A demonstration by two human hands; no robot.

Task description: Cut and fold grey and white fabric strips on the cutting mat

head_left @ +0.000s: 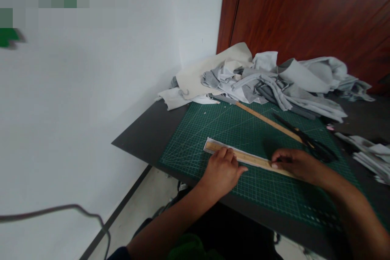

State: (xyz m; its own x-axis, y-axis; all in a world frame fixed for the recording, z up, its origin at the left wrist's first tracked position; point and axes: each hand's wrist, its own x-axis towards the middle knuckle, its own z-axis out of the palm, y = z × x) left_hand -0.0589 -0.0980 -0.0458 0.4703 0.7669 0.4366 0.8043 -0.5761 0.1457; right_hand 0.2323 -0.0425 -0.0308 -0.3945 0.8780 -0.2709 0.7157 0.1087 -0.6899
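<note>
A light wooden ruler lies along a narrow strip of white fabric, whose pale edge shows around the ruler's left end and along its far side. Curled over the ruler's left half, my left hand presses it down with bent fingers, the thumb sticking out to the right. My right hand is closed, its thumb and fingertips together at the ruler further right. Whether those fingertips pinch the fabric or the ruler itself, I cannot tell. Under both lies a green gridded cutting mat.
Black-handled scissors lie beyond my right hand, across a second wooden ruler. Grey and white cloth is heaped along the back, with more folded fabric at right. A white wall borders the dark table on the left.
</note>
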